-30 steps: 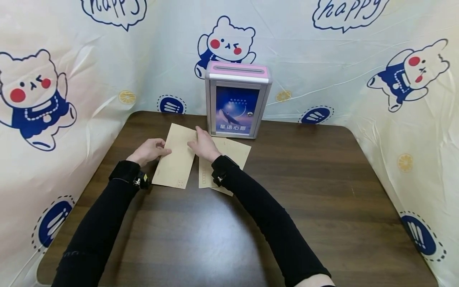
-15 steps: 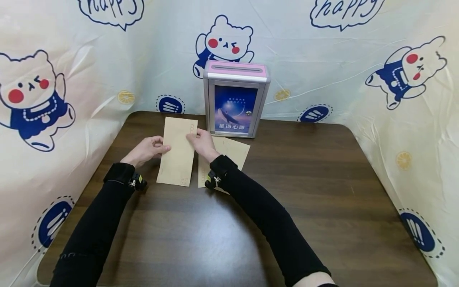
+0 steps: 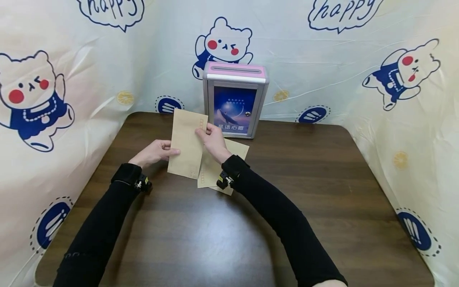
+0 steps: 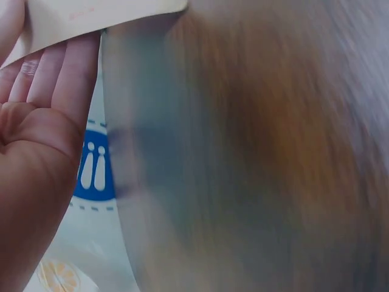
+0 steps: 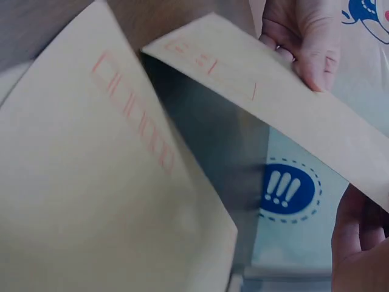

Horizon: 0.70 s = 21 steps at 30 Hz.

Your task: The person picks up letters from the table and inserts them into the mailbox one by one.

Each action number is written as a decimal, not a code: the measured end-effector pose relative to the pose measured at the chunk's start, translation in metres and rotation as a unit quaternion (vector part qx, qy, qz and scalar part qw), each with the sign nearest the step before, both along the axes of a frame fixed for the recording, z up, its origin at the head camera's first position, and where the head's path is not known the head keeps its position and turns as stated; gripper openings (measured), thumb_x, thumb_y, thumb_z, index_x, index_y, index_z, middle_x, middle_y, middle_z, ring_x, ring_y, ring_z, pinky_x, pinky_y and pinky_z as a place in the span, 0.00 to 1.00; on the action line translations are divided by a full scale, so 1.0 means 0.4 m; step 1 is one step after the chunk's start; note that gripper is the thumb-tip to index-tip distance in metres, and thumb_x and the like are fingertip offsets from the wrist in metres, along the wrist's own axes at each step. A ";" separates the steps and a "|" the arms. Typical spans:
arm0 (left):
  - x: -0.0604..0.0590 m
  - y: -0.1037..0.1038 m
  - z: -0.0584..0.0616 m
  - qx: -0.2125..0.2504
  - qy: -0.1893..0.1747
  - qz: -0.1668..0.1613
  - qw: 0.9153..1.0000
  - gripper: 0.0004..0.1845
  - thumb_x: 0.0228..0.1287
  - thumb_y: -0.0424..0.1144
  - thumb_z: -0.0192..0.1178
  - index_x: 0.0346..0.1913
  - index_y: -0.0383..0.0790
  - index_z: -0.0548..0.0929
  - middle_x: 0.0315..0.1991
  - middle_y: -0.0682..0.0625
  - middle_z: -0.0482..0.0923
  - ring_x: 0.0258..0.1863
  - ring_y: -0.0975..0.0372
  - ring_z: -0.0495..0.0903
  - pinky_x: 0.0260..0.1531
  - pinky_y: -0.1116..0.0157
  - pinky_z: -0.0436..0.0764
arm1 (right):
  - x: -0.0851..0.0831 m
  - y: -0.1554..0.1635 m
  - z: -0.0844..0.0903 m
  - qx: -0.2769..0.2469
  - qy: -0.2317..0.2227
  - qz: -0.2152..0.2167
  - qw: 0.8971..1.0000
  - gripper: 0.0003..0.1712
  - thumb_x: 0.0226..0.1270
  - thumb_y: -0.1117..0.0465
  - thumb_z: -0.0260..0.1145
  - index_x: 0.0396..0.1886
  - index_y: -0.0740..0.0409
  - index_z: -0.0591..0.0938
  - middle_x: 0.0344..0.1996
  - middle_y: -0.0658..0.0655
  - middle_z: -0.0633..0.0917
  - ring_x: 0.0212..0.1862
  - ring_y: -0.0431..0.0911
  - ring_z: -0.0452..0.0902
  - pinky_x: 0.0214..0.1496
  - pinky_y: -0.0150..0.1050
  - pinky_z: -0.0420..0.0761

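A tan paper envelope (image 3: 187, 143) is held up off the table, tilted, between both hands. My left hand (image 3: 152, 153) pinches its left edge, thumb on the front and fingers behind. At the right edge, near the top, my right hand (image 3: 214, 144) pinches it too. The left wrist view has the envelope's edge (image 4: 91, 15) across the left palm's fingers. Below the right hand, more tan envelopes (image 3: 234, 149) lie overlapped on the table, partly covered by the hand and the held envelope. Red printed boxes show on a lying envelope (image 5: 91, 182) in the right wrist view.
A metal-framed box (image 3: 234, 109) with a pink slotted top (image 3: 234, 69) and a small lock stands at the table's back, just behind the right hand. The brown wooden table (image 3: 305, 191) is bounded by a printed cloth backdrop (image 3: 305, 59).
The envelope has been lifted off the table and moved right and up, now overlapping the lying envelopes' left side. The right hand has closed its pinch on the edge; both hands moved with it.
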<state>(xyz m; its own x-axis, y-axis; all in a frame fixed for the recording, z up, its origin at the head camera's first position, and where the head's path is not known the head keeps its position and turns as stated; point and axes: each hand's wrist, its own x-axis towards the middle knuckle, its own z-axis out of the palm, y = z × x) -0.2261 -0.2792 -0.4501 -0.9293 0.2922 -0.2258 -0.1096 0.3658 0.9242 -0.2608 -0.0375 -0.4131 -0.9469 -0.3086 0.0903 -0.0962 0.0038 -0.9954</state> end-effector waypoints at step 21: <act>-0.044 0.189 0.099 -0.069 0.173 -0.022 0.982 0.11 0.64 0.42 0.66 0.45 0.40 0.89 0.41 0.47 0.87 0.40 0.56 0.77 0.44 0.60 0.73 | 0.135 0.263 0.153 0.231 0.354 0.081 0.903 0.10 0.68 0.61 0.66 0.43 0.59 0.89 0.32 0.52 0.88 0.25 0.39 0.74 0.24 0.33 0.69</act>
